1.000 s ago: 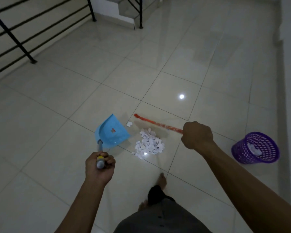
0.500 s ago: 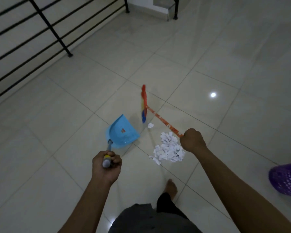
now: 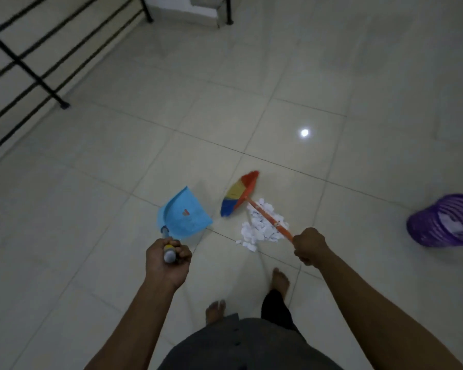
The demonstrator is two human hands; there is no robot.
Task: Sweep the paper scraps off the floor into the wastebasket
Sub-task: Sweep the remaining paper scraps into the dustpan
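A pile of white paper scraps lies on the tiled floor ahead of my feet. My right hand grips the orange handle of a small broom whose red, yellow and blue bristles sit just beyond and left of the pile. The handle crosses over the scraps. My left hand grips the handle of a light blue dustpan, which rests on the floor left of the broom head. The purple mesh wastebasket stands at the right edge with white paper inside.
A black metal railing runs along the left side, its post foot on the floor at the upper left. A white step base sits at the top. My bare feet stand just behind the pile. Glossy tiles spread in every direction.
The broom head has swung in towards the pile and now shows its coloured bristles beside the scraps. The view has shifted, bringing more of the wastebasket back in at the right.
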